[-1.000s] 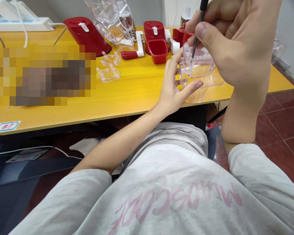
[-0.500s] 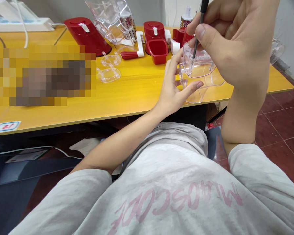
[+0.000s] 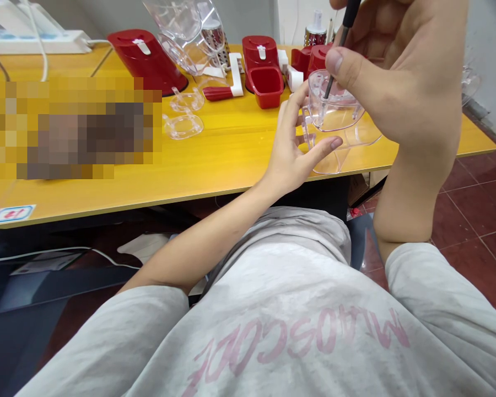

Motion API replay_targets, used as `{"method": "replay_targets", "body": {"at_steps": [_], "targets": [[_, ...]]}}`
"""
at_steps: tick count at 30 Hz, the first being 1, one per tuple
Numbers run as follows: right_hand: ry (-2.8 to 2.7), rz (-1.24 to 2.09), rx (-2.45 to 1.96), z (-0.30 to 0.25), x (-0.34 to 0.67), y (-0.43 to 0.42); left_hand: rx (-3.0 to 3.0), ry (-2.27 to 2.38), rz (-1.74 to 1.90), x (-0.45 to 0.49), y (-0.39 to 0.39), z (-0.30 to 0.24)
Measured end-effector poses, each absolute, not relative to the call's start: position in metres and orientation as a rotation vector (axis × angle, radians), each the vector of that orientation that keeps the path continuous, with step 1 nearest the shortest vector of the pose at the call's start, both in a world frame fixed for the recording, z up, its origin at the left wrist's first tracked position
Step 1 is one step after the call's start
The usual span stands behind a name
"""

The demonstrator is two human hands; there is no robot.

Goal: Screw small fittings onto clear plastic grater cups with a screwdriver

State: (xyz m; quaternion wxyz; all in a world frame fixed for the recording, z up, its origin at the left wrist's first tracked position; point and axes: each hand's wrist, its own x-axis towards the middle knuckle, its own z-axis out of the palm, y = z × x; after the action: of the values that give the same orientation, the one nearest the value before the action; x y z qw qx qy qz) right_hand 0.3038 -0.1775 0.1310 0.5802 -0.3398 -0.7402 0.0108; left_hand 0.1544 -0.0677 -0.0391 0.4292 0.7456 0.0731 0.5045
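My left hand [image 3: 289, 149] is wrapped around the side of a clear plastic housing [image 3: 337, 118] near the table's front edge, thumb in front and fingers behind. In my right hand [image 3: 409, 82] is a screwdriver [image 3: 351, 15] with a black handle, gripped between thumb and fingers. Its dark shaft slants down into the round top of the housing, and the tip meets a small post on the left side. A screw there is too small to make out. My right palm hides the housing's right upper part.
Behind stand a red body [image 3: 149, 60] with a white clip, a smaller red body with a red cup [image 3: 267, 88], and a crank [image 3: 225, 91] with a red handle. Clear rings [image 3: 184, 127] and a stacked clear housing [image 3: 186, 33] lie left. Pixelation covers the table's left part.
My right hand has turned slightly, its fingers shifting on the handle, and the screwdriver leans more to the right. Its tip stays at the same post. My left hand and the housing hold still.
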Motion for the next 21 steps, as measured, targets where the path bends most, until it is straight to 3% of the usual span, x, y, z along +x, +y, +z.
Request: {"method": "replay_targets", "body": {"at_steps": [7,21], "targets": [[-1.771,0.179,-1.117,0.141,0.289,-0.167,1.810,0.169,1.374,0.160,-0.059,-0.050],[-1.724,0.296,-1.054,0.138,0.277,-0.148,1.754,0.223,1.297,0.155,-0.075,-0.032]]}}
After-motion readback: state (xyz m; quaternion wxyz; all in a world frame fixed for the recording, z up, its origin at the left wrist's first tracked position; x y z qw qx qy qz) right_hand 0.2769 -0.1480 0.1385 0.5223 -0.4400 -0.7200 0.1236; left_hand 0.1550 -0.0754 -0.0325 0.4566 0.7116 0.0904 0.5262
